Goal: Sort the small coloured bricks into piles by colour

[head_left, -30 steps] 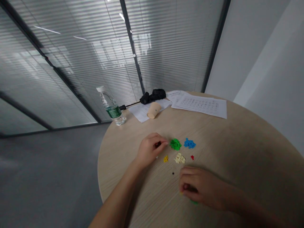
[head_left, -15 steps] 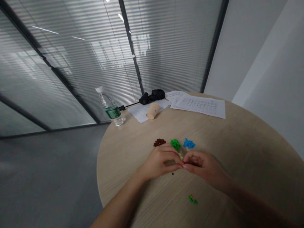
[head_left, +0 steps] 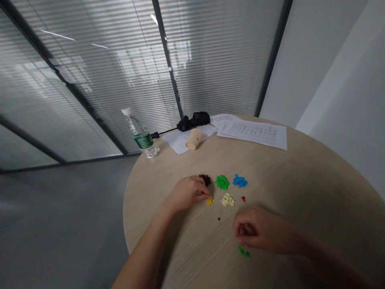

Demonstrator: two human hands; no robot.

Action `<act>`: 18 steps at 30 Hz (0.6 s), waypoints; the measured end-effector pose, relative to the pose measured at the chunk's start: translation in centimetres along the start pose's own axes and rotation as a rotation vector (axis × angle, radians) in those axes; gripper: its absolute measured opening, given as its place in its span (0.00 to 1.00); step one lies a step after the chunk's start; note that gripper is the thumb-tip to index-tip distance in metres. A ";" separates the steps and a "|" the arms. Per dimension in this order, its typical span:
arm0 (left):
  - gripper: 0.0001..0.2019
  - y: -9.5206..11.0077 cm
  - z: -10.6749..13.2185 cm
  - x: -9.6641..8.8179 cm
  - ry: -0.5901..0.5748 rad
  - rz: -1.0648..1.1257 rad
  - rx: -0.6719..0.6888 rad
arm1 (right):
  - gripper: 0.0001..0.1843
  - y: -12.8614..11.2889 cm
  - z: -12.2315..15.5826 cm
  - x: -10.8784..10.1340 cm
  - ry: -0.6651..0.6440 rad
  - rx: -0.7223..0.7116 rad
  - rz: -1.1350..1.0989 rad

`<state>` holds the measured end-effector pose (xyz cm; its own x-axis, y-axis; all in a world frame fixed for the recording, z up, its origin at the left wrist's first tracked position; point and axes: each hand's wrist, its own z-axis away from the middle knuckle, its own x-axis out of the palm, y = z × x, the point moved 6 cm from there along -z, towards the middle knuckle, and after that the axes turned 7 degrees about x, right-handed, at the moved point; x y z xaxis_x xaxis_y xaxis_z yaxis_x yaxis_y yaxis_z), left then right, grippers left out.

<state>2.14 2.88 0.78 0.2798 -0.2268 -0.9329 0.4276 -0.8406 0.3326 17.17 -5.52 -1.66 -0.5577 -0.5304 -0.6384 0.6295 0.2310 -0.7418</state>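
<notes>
My left hand (head_left: pixel 190 192) reaches down at the edge of a small pile of yellow bricks (head_left: pixel 209 200), thumb and finger pinched together; what is between the tips is too small to see. Behind its fingers lies a partly covered pile of dark brown bricks (head_left: pixel 205 179). My right hand (head_left: pixel 255 228) is curled closed over the table, slightly blurred, and whatever it may hold is hidden. Just below it lie a few green pieces (head_left: pixel 244 251) with a bit of yellow. A cream brick pile (head_left: pixel 227 200) and a few red pieces (head_left: pixel 243 198) sit between the hands.
Green bricks (head_left: pixel 222 182) and blue bricks (head_left: pixel 240 180) form piles farther back. One tiny dark piece (head_left: pixel 219 218) lies nearer. Along the back stand a water bottle (head_left: pixel 142 136), a tipped paper cup (head_left: pixel 194 139), a black bundle (head_left: pixel 194 121) and printed sheets (head_left: pixel 252 133).
My hands have parted from where their fingertips met. The left moved left to the yellow bricks; the right came nearer, toward the green pieces. The cream, yellow and red pieces are now uncovered.
</notes>
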 end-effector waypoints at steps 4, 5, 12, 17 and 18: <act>0.07 0.2 -0.3 0.5 -0.039 0.006 -0.003 | 0.07 -0.2 0.1 0.4 -0.045 -0.104 0.078; 0.07 0.2 -0.3 0.6 -0.045 0.008 -0.002 | 0.08 -0.3 0.1 0.4 -0.049 -0.138 0.087; 0.06 0.0 -0.2 0.7 -0.069 0.004 -0.030 | 0.10 -0.3 0.3 0.8 -0.078 -0.199 0.117; 0.05 0.2 -0.3 0.6 -0.091 0.011 -0.055 | 0.08 0.0 0.2 1.0 -0.075 -0.176 0.125; 0.05 0.2 -0.3 0.6 -0.093 0.008 -0.059 | 0.07 0.1 0.2 1.1 -0.077 -0.167 0.131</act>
<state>2.68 2.75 0.30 0.2038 -0.2807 -0.9379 0.4761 -0.8087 0.3455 16.71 -6.20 -2.35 -0.4306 -0.5461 -0.7186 0.5917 0.4304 -0.6817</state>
